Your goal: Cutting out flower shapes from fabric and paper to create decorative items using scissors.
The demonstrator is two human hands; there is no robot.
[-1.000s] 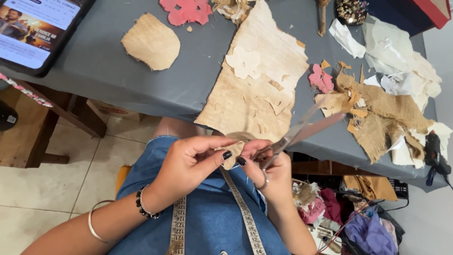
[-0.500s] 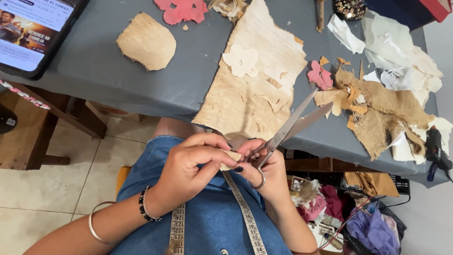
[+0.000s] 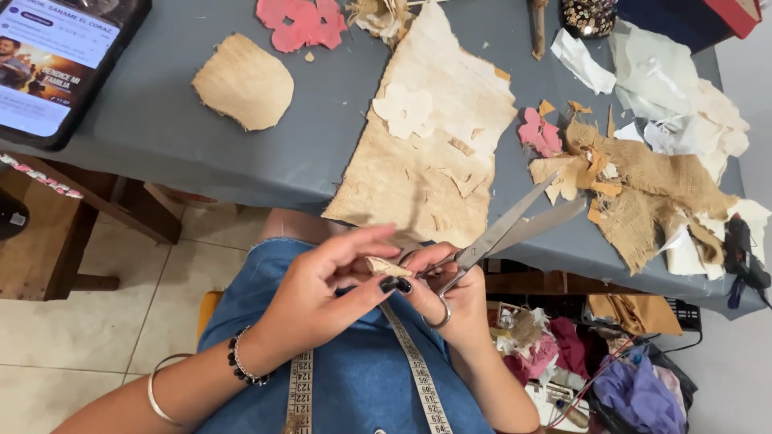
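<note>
Scissors (image 3: 503,229) sit in the right hand (image 3: 450,293), below the table's near edge and above the lap, with free air around the blades. Their long axis runs from the handles at lower left up to the tips at upper right, blades parted in a narrow V whose tips overlap the grey table (image 3: 161,120) beside the burlap scraps (image 3: 643,189). The right hand curls closed through the handle loops. The left hand (image 3: 322,293) comes in from lower left, wrist bent, thumb and fingers pinched shut on a small tan scrap (image 3: 386,266) just beside the handles. A measuring tape (image 3: 418,374) hangs down the blue denim. The large tan sheet (image 3: 430,153) drapes over the table edge just above the hands.
</note>
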